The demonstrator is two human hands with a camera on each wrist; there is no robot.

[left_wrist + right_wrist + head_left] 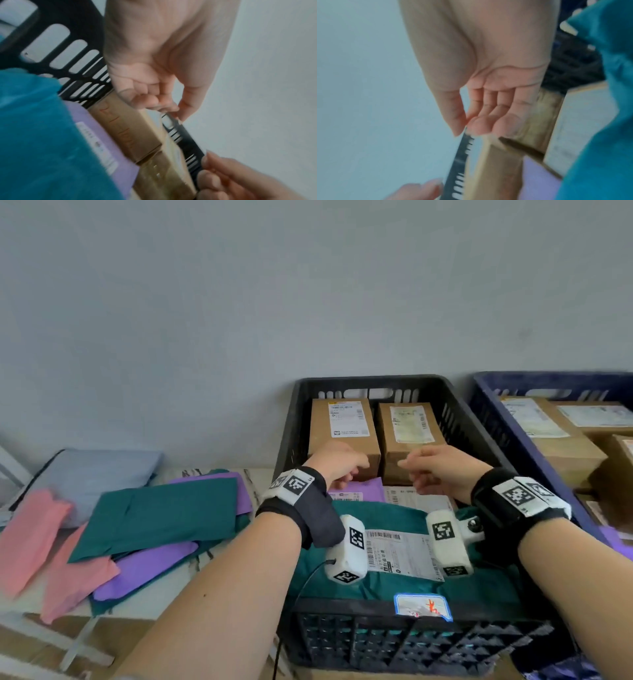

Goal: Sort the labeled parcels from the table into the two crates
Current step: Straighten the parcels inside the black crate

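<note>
Hovering over the black crate (pixel 291 419), both hands hold nothing — left hand (pixel 337 463) and right hand (pixel 442 470) have loosely curled fingers, palms bare in the wrist views. Two cardboard boxes (pixel 344 426) sit side by side at the crate's far end, with a purple mailer (pixel 371 486) and a big teal parcel (pixel 383 515) in front. More mailers (pixel 164 517) lie on the table to the left — the blue crate (pixel 486 392) holds boxes too.

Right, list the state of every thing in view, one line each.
Left hand: loosely curled, holding nothing.
Right hand: loosely curled, holding nothing.
Black crate: holds two upright cardboard boxes and flat mailers.
Teal mailer: flat, label up, atop the others.
Blue crate: holds cardboard boxes.
Mailers on table: piled, overlapping.
</note>
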